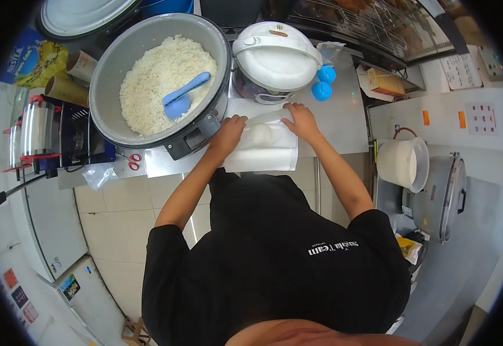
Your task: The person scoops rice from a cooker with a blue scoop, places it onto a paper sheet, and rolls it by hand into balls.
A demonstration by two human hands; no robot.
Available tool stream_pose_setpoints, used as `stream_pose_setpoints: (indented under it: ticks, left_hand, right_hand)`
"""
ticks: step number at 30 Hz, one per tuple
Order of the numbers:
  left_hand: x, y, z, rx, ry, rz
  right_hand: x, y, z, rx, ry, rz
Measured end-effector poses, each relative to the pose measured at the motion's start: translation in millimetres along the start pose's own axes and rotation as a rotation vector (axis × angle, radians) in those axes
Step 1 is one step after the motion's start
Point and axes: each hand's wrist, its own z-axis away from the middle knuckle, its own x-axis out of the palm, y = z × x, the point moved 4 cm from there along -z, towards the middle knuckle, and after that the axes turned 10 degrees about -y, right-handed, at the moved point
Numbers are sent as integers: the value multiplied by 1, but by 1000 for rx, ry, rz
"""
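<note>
White sheets of wrapping paper (pixel 262 163) lie at the table's front edge before me. On the top sheet sits a rounded white mound (pixel 261 135), which looks like moulded rice. My left hand (pixel 230 133) grips the sheet's far left corner, close beside the rice cooker. At the far right corner, my right hand (pixel 301 122) pinches the same sheet between thumb and fingers. The sheet's far edge is lifted and curls between both hands. To the left, a large open rice cooker (pixel 104 82) holds cooked rice (pixel 147 86), with a blue rice scoop (pixel 178 100) resting in it.
A white lidded rice cooker (pixel 273 56) stands just beyond the paper. Two blue cups (pixel 322 91) are right of it on the metal table (pixel 342 125). Red-handled scissors (pixel 134 162), a clear plastic bag (pixel 100 175) and a cup sealing machine (pixel 39 129) are at left.
</note>
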Motion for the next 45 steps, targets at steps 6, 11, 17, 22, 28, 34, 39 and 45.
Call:
stream_pose_setpoints:
  ticks: [6,11,17,22,28,34,39,45]
  left_hand:
    - [-2,13,-6,-46,-1,-170]
    - [3,8,-5,4,29,-240]
    - [5,8,3,11,-35,-319]
    - [-5,28,16,192,114,-373]
    - [-1,40,4,358,202,-440]
    - [27,18,15,437,125,-424]
    - [45,7,24,464,92,-433]
    - [57,3,20,458,37,-336]
  right_hand:
    - [10,31,-2,124,-15,101]
    - [-4,19,6,-10,219,60]
    - [-7,-30,10,-354,281,145]
    - [4,-38,43,-549,283,135]
    - [15,-35,65,-618,371,27]
    - [28,-26,67,-669,377,33]
    - [41,-27,62,-687,320,83]
    - [53,-27,57,-653,294,26]
